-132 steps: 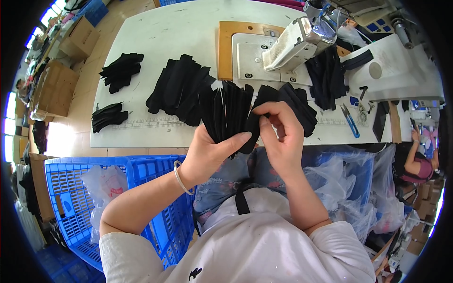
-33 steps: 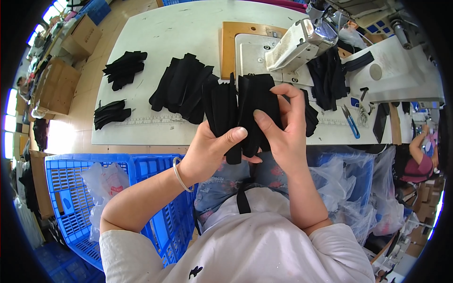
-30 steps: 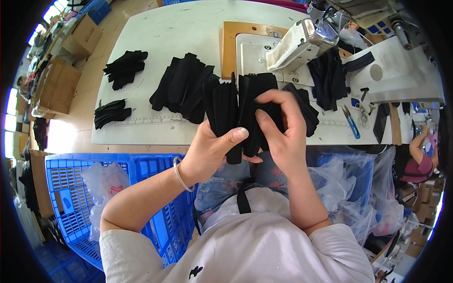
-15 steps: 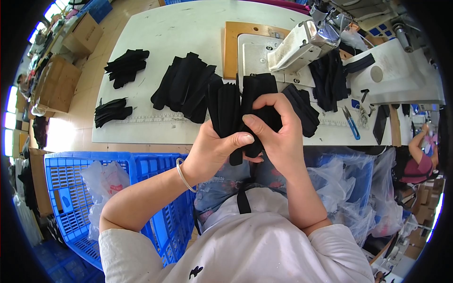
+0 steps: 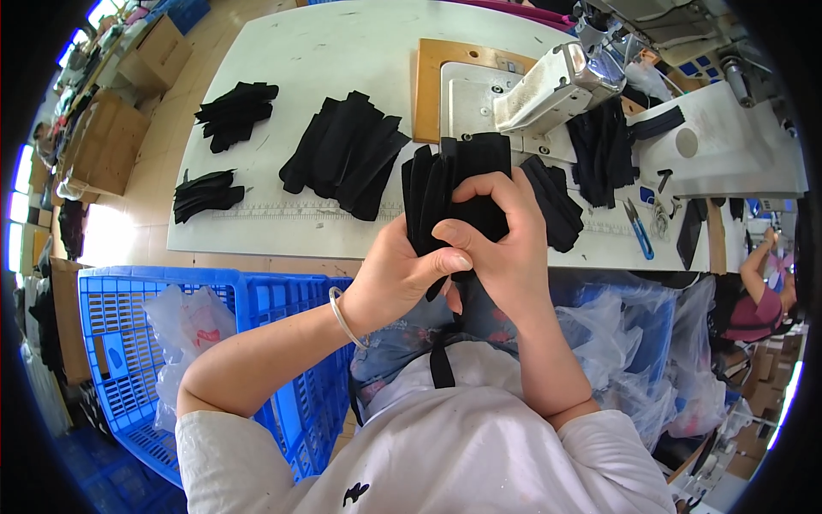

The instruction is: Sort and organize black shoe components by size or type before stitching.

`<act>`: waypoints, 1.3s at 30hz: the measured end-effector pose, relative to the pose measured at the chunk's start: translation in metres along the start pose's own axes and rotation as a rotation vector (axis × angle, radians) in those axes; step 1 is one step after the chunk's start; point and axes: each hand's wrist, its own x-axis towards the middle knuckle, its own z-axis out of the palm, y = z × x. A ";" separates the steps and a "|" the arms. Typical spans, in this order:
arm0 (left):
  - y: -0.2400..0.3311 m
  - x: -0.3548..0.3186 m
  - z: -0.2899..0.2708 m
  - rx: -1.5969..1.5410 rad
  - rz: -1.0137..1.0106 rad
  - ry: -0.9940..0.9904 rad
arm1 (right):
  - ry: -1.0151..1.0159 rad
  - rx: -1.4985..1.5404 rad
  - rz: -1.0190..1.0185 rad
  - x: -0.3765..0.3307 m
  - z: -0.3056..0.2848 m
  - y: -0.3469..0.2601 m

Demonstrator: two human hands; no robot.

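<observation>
The left hand (image 5: 390, 274) and right hand (image 5: 514, 244) grasped a bundle of black fabric strips (image 5: 428, 193) in their grip — over the white counter's (image 5: 342, 51) six-o'clock edge. A fanned black fabric pile (image 5: 338, 158) lay at its ten o'clock.

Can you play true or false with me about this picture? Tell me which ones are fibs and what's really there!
1. The left hand and right hand both touch the bunch of black strips. True.
2. The right hand holds a cup. False: it is on the black strips.
3. A bangle circles the left hand's wrist. True.
4. A red drum stands at lower left. False: a blue plastic crate is there.
5. The blue-handled snips lie on the table. True.
</observation>
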 end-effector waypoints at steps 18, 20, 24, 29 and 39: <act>-0.004 0.004 0.001 0.119 0.079 0.029 | -0.039 -0.019 -0.015 0.005 -0.001 -0.004; -0.004 0.004 0.000 0.090 0.055 0.027 | 0.000 0.079 0.091 0.002 0.001 -0.009; -0.003 0.003 0.000 0.067 0.046 0.027 | 0.026 0.201 0.156 0.001 0.001 -0.009; -0.002 0.003 0.000 0.052 0.030 0.008 | -0.026 0.082 0.032 0.002 0.003 -0.002; -0.005 0.004 0.000 0.054 0.021 0.036 | -0.018 0.007 0.027 0.003 0.005 0.001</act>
